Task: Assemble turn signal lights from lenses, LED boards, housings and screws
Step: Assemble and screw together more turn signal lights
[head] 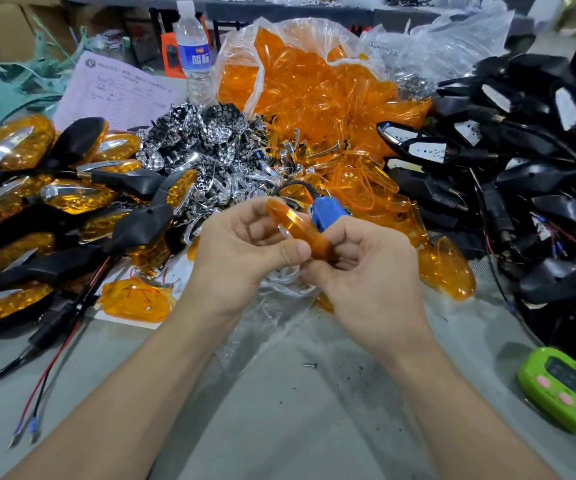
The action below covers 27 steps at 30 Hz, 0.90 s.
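An orange lens (pixel 295 227) is held edge-on between both hands above the middle of the table. My left hand (pixel 241 252) grips its upper end, thumb pressed near the middle. My right hand (pixel 366 268) pinches its lower end with curled fingers. A blue electric screwdriver (pixel 326 211) lies just behind the hands. Loose orange lenses (pixel 317 98) spill from a plastic bag at the back. Chrome reflector parts (pixel 210 147) are heaped at centre left. Black housings with wires (pixel 521 168) pile on the right. Assembled turn signals (pixel 54 199) lie on the left.
A water bottle (pixel 193 53) stands at the back beside a printed paper sheet (pixel 117 91). A green timer device (pixel 570 393) sits at the right front. One small screw (pixel 309 365) lies on the grey table (pixel 279 427). Red and black wires (pixel 37 386) trail at left front.
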Tool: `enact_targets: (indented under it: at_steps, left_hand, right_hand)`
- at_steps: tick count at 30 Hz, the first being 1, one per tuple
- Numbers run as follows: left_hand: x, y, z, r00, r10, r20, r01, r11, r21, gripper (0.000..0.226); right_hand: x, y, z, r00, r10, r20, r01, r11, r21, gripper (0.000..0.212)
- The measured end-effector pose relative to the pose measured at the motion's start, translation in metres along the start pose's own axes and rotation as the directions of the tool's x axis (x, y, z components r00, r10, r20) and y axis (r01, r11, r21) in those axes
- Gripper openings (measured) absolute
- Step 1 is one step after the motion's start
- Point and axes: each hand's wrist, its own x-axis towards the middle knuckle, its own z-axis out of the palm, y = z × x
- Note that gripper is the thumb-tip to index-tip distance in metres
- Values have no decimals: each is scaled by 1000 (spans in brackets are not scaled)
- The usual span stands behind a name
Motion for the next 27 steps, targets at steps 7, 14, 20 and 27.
enact_targets:
  at_steps: [7, 14, 20, 27]
  left_hand:
    - [-2, -1, -10, 1000, -17, -22, 21, 979, 201, 37]
    - [-15, -1, 2, 992, 124, 10, -101, 747, 657, 24]
    - [-17, -9, 19, 983, -28, 182, -136, 554, 821, 73]
    - [-15, -16, 19, 985, 25, 173, -163, 499, 851, 75]
  right_hand:
    - [-2, -9, -16, 967, -41, 251, 207, 700, -684, 36]
    - [-21, -10, -36, 919, 142, 368, 126, 777, -616, 33]
    - [15, 16, -110, 972, 169, -165, -236, 634, -736, 50]
    - [83, 30, -131, 984, 112, -136, -176, 605, -776, 79]
